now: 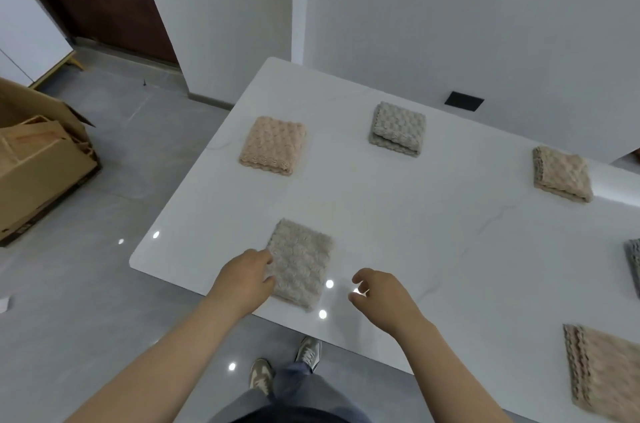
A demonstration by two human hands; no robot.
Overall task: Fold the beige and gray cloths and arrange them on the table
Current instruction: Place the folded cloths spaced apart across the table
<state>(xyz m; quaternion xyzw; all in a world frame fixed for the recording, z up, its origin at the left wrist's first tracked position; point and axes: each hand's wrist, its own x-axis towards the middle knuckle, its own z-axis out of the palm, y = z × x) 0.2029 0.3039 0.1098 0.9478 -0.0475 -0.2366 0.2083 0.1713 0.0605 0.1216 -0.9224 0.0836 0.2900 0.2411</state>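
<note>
Head view: your left hand (249,275) lies against the left edge of a folded beige cloth (300,261) near the front-left corner of the table (415,232); whether its bent fingers pinch that edge, you cannot tell. Your right hand (379,296) hovers just right of that cloth, fingers loosely curled, holding nothing. Farther back lie a peach cloth (273,145), a gray cloth (397,128) and a tan cloth (562,174), each folded, well apart.

left hand (247,275): forearm stretched forward, palm down, fingers loosely bent | right hand (377,294): forearm stretched forward, fingers loosely curled, holding nothing | hands apart
</note>
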